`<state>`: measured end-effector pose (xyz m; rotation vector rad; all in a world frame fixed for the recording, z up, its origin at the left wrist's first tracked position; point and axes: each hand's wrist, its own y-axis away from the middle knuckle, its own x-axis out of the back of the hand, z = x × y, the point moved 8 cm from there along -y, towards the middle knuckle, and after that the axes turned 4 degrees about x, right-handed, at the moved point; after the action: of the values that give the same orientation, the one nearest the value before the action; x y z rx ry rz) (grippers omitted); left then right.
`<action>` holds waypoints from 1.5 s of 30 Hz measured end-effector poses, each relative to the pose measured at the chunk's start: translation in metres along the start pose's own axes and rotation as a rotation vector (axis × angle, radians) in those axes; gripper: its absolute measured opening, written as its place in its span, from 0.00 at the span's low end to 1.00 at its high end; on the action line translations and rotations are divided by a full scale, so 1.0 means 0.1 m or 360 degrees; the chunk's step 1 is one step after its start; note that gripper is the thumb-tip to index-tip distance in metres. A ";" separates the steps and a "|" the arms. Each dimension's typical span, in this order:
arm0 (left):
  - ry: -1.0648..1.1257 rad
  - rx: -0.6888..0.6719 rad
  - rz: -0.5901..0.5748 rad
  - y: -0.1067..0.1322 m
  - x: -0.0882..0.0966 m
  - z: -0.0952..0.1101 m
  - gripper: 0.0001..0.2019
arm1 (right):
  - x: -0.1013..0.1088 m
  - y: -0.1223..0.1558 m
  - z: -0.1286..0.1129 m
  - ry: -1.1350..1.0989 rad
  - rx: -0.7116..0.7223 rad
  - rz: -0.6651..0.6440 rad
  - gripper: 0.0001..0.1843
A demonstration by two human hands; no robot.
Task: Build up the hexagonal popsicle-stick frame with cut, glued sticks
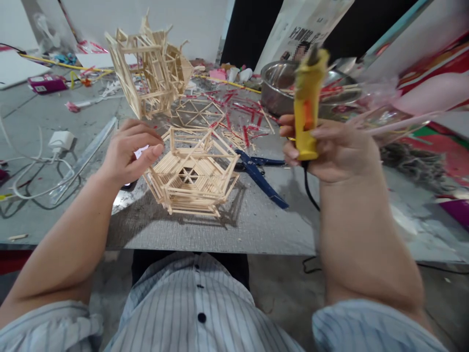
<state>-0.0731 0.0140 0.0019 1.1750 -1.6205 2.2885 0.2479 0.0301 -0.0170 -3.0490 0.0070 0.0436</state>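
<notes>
My right hand (328, 149) is closed round a yellow glue gun (307, 105), held upright above the table with its black cord hanging down. My left hand (130, 151) hovers with curled fingers at the left edge of a hexagonal frame of wooden sticks (192, 173) that rests on the grey table (238, 225). Nothing shows in its fingers. A taller stick structure (148, 68) stands tilted behind it, and a flat stick lattice (198, 112) lies between them.
Blue-handled pliers (262, 178) lie right of the hexagon. A metal bowl (282, 88) with sticks stands at the back, red sticks scattered around it. A white charger and cables (60, 142) lie left, beside a clear ruler (91, 151). Clutter fills the far left.
</notes>
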 end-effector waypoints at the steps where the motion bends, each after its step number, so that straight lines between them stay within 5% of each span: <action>1: 0.0010 -0.0001 -0.0022 0.00 -0.01 0.01 0.17 | -0.07 -0.02 0.00 -0.0064 0.0008 -0.0033 0.15; 6: -0.0002 0.0024 -0.0039 0.01 -0.03 0.02 0.16 | -0.30 -0.15 -0.04 -0.0186 0.0131 -0.0111 0.16; 12: 0.0006 0.0060 0.0013 0.02 -0.02 -0.01 0.15 | -0.71 -0.10 -0.13 0.0088 0.0243 -0.0601 0.15; 18: -0.0075 0.0091 -0.0037 0.03 -0.07 -0.02 0.18 | -0.78 0.00 -0.34 0.0748 0.0557 -0.0684 0.22; 23: -0.0073 0.0095 -0.0032 0.04 -0.09 -0.03 0.17 | -0.90 0.04 -0.36 0.0889 0.0530 -0.0844 0.22; 45: -0.0101 0.0224 -0.0129 0.05 -0.14 -0.13 0.23 | -1.02 0.11 -0.28 0.0604 0.0587 -0.0770 0.14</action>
<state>-0.0729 0.0277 -0.0128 1.3305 -1.4227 2.3703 0.1471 0.0164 0.0128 -2.5640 -0.6157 -0.5056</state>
